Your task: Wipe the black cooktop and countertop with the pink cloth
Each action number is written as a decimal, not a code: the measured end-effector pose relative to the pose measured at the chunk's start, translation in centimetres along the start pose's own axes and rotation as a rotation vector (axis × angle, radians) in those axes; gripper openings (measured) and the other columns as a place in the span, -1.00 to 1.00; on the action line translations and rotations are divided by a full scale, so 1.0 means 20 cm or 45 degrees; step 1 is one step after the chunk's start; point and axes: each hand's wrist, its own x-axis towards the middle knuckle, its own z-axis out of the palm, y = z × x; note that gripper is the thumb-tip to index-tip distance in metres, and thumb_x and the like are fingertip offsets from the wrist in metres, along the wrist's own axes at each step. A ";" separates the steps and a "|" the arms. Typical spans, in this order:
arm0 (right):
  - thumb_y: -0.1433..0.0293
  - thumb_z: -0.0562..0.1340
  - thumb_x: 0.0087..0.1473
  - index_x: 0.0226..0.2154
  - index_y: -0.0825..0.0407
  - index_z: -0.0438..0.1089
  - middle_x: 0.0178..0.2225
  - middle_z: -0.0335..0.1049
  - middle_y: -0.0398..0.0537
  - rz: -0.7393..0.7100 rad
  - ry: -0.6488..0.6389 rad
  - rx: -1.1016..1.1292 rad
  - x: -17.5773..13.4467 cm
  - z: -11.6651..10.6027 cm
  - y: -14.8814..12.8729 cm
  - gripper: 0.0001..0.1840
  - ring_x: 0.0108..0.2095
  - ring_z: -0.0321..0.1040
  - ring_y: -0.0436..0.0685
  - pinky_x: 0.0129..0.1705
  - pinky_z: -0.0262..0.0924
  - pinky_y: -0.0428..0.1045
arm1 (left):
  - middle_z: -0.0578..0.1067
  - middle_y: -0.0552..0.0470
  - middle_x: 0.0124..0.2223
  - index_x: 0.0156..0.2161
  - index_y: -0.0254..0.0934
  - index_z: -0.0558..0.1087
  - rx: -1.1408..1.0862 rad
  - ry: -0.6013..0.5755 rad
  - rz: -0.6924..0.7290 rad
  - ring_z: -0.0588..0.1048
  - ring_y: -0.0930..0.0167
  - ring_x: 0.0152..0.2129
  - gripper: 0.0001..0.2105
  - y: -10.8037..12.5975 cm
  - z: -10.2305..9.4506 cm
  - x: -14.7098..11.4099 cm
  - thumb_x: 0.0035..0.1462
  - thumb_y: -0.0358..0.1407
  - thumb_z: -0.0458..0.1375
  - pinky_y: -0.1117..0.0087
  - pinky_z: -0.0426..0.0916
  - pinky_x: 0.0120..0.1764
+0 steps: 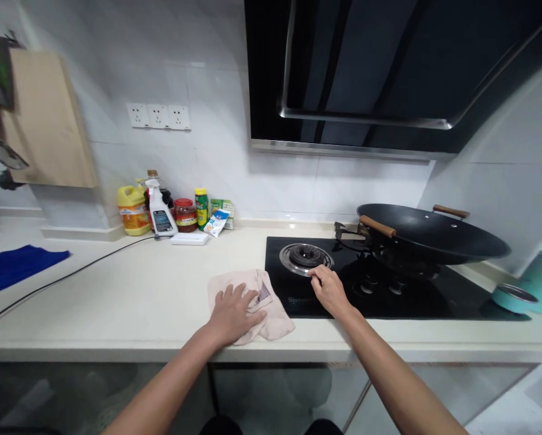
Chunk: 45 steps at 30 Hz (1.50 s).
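Forearms (175, 380) come up from the near edge of my view, L & R, both hands out over the desk (153, 320). L hand (232, 313) is palm-down on the pink cloth (276, 320), fingers spread wide, pressing rather than gripping AFAICT. Cloth lies rumpled on the near part of the desk, R side up against the hob's (329, 307) near L corner. R hand (329, 290) is narrow, fingers bent in at the near rim of the left burner (306, 256); can't tell if it's pinching anything. Black wok (438, 235) w/ wooden handles sits on the hob's R side. Far L, by the wall: yellow jug (132, 211), white spray bottle (161, 210), red-lidded jar (185, 215), green bottle (202, 208). Blue cloth (19, 267) on the desk, far L. Turquoise container (540, 281) at far R.
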 end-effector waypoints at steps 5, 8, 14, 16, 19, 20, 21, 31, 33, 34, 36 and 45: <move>0.46 0.03 0.22 -0.23 -0.04 0.47 -0.21 0.49 -0.03 -0.044 -0.056 0.012 0.15 0.00 -0.06 -0.70 -0.12 0.38 0.16 -0.04 0.14 0.06 | 0.34 -0.13 0.35 0.06 -0.12 0.48 -0.032 -0.109 0.096 0.21 -0.08 0.31 -0.60 -0.06 -0.06 0.05 0.17 -0.08 0.08 -0.15 0.13 0.20; 0.46 0.03 0.23 -0.20 -0.04 0.48 -0.17 0.49 -0.02 -0.095 -0.094 0.004 0.26 0.03 -0.12 -0.70 -0.11 0.37 0.17 -0.04 0.11 0.08 | 0.45 -0.10 0.26 0.02 -0.11 0.47 -0.038 -0.062 0.071 0.30 -0.01 0.25 -0.65 -0.05 -0.05 0.12 0.14 -0.19 0.06 -0.12 0.18 0.16; 0.50 0.05 0.18 -0.21 -0.05 0.46 -0.17 0.49 -0.01 -0.181 -0.094 -0.020 0.37 0.15 -0.17 -0.70 -0.11 0.35 0.18 -0.07 0.08 0.07 | 0.30 -0.05 0.38 0.26 -0.11 0.33 -0.068 -0.042 0.027 0.13 0.02 0.36 -0.49 -0.04 0.03 0.29 0.21 -0.20 -0.04 -0.14 0.03 0.26; 0.51 0.04 0.18 -0.23 -0.04 0.45 -0.19 0.48 -0.01 -0.183 -0.063 -0.009 0.35 0.19 -0.14 -0.71 -0.13 0.35 0.18 -0.08 0.08 0.07 | 0.18 -0.07 0.44 0.40 -0.13 0.15 -0.080 -0.078 0.010 0.03 -0.01 0.40 -0.35 -0.06 0.04 0.37 0.20 -0.14 -0.01 -0.18 -0.05 0.29; 0.52 0.04 0.19 -0.25 -0.02 0.44 -0.25 0.46 -0.02 -0.189 -0.011 0.039 0.30 0.22 -0.12 -0.71 -0.17 0.34 0.17 -0.10 0.08 0.07 | 0.06 -0.07 0.49 0.45 -0.05 0.05 -0.094 -0.144 0.004 -0.05 -0.03 0.42 -0.25 -0.10 0.04 0.51 0.19 0.04 0.03 -0.19 -0.10 0.31; 0.52 0.04 0.20 -0.25 -0.02 0.44 -0.27 0.46 -0.02 -0.209 -0.009 0.062 0.28 0.23 -0.13 -0.72 -0.18 0.34 0.17 -0.11 0.08 0.07 | 0.04 -0.06 0.49 0.43 -0.01 0.09 -0.094 -0.156 0.002 -0.06 -0.03 0.42 -0.27 -0.11 0.04 0.56 0.20 0.11 0.01 -0.20 -0.11 0.31; 0.52 0.05 0.20 -0.25 -0.02 0.44 -0.28 0.46 -0.03 -0.245 -0.026 0.092 0.26 0.23 -0.15 -0.73 -0.19 0.34 0.16 -0.11 0.08 0.07 | 0.03 -0.06 0.50 0.42 0.03 0.14 -0.092 -0.159 -0.002 -0.06 -0.03 0.42 -0.28 -0.12 0.05 0.61 0.20 0.17 -0.03 -0.21 -0.12 0.30; 0.57 0.11 0.15 -0.21 -0.06 0.42 -0.37 0.36 -0.07 -0.617 -0.261 0.252 0.16 0.21 -0.40 -0.73 -0.30 0.24 0.14 -0.21 0.12 0.08 | -0.03 -0.03 0.52 0.39 0.11 0.19 0.020 0.038 -0.073 -0.14 -0.11 0.42 -0.22 -0.22 0.18 1.16 0.16 0.37 -0.10 -0.26 -0.24 0.30; 0.59 0.11 0.13 -0.24 -0.06 0.41 -0.38 0.33 -0.09 -0.624 -0.268 0.200 0.16 0.20 -0.40 -0.73 -0.34 0.19 0.12 -0.22 0.10 0.07 | 0.06 0.02 0.49 0.38 0.13 0.18 0.043 0.047 -0.068 -0.09 -0.10 0.41 -0.25 -0.26 0.19 1.29 0.18 0.35 -0.12 -0.29 -0.26 0.30; 0.59 0.11 0.12 -0.25 -0.06 0.40 -0.38 0.32 -0.10 -0.622 -0.280 0.179 0.16 0.20 -0.39 -0.73 -0.35 0.18 0.11 -0.22 0.09 0.07 | 0.09 0.05 0.49 0.38 0.14 0.19 0.052 0.049 -0.069 -0.07 -0.09 0.40 -0.27 -0.28 0.19 1.36 0.20 0.34 -0.14 -0.30 -0.27 0.29; 0.60 0.12 0.11 -0.27 -0.05 0.39 -0.39 0.30 -0.12 -0.611 -0.315 0.161 0.16 0.20 -0.37 -0.75 -0.35 0.16 0.09 -0.22 0.07 0.06 | 0.12 0.09 0.48 0.38 0.14 0.19 0.070 0.052 -0.085 -0.05 -0.09 0.39 -0.30 -0.32 0.20 1.48 0.23 0.31 -0.18 -0.34 -0.26 0.27; 0.63 0.11 0.13 -0.22 0.00 0.43 -0.41 0.33 -0.16 -0.507 -0.283 0.199 0.18 0.19 -0.26 -0.72 -0.38 0.19 0.05 -0.22 0.02 0.03 | 0.05 0.07 0.50 0.37 0.14 0.19 0.158 0.021 -0.218 -0.02 -0.11 0.37 -0.31 -0.51 0.17 1.60 0.22 0.28 -0.15 -0.33 -0.10 0.24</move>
